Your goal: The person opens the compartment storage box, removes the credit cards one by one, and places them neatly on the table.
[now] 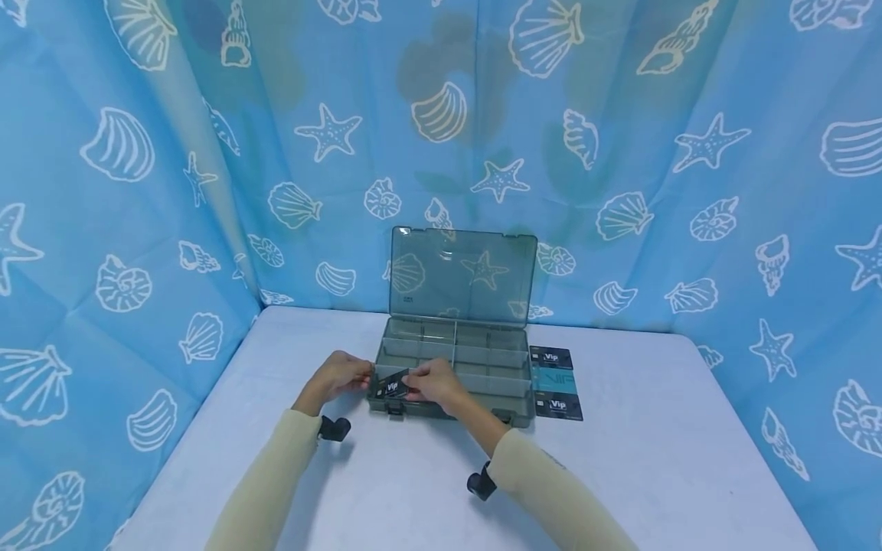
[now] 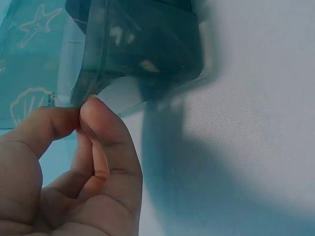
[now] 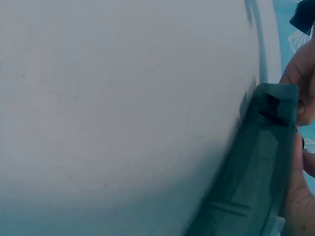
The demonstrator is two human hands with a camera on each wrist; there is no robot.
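A grey see-through plastic compartment box (image 1: 491, 385) stands on the table with its lid (image 1: 463, 279) raised at the back. My right hand (image 1: 439, 383) holds a black card (image 1: 393, 386) marked "Vip" by its right end, tilted over the front left compartment. At the box's left front corner, my left hand (image 1: 339, 373) pinches the rim; in the left wrist view the thumb and forefinger (image 2: 118, 132) meet at that edge. The right wrist view shows mostly the box's front wall (image 3: 246, 182), with part of my right hand (image 3: 299, 206) behind it.
Right of the box lie a black "Vip" card (image 1: 550, 357), a teal card (image 1: 556, 380) and another black card (image 1: 559, 406) in a column. A white cloth covers the table (image 1: 641, 459). Behind it hangs a blue shell-patterned curtain (image 1: 620, 153).
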